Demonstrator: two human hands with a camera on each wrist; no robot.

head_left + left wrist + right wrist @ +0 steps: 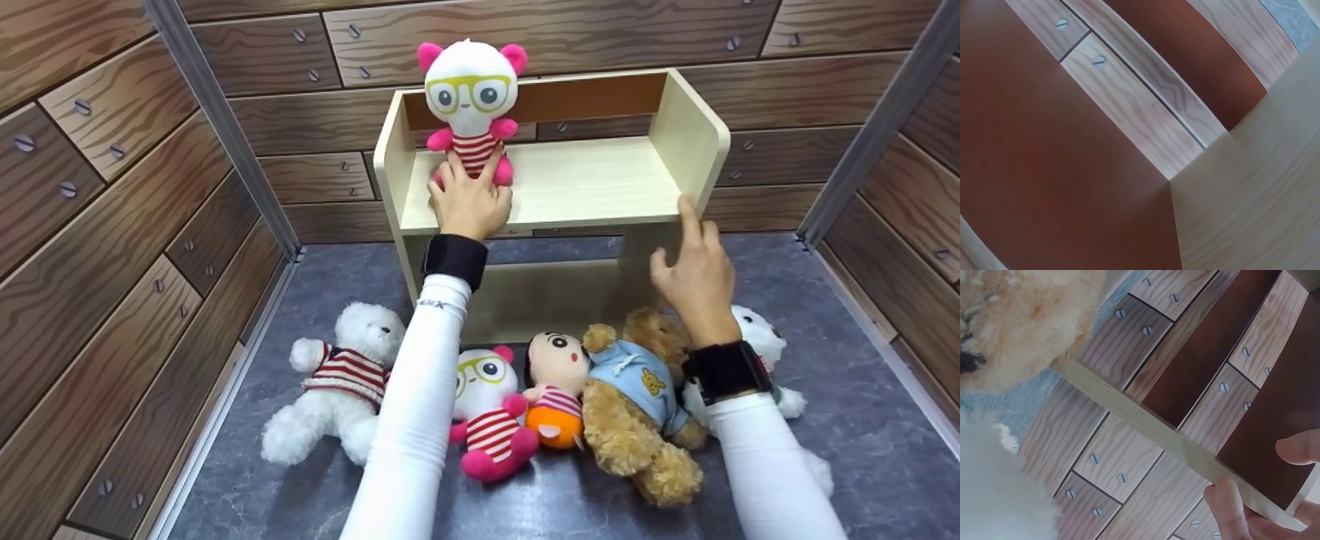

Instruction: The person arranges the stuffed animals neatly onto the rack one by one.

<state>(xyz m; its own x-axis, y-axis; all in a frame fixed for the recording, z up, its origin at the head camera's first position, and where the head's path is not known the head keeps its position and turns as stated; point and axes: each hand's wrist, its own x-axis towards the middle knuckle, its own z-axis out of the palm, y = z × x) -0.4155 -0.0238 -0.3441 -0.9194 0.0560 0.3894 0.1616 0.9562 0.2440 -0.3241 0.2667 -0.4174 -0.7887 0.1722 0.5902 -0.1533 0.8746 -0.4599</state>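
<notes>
A plush panda (pixel 474 97) with yellow glasses and a striped body sits at the left end of the upper board of a small wooden shelf (pixel 592 180). My left hand (pixel 471 201) rests its outstretched fingers on the panda's striped belly. At the shelf's right side, my right hand (pixel 697 274) holds the side panel's front edge. In the right wrist view, the thumb (pixel 1300 447) lies on the inner side of that panel (pixel 1145 422) and the fingers (pixel 1224 495) on the outer side. The left wrist view shows the shelf's brown inside, not the panda.
On the grey floor before the shelf lie a white bear (pixel 349 375), a second panda (pixel 491 435), a doll in orange shorts (pixel 555 420), a brown bear in a blue hoodie (pixel 637 390) and a white plush (pixel 761 337) partly behind my right arm. Wood-patterned walls (pixel 817 142) surround this.
</notes>
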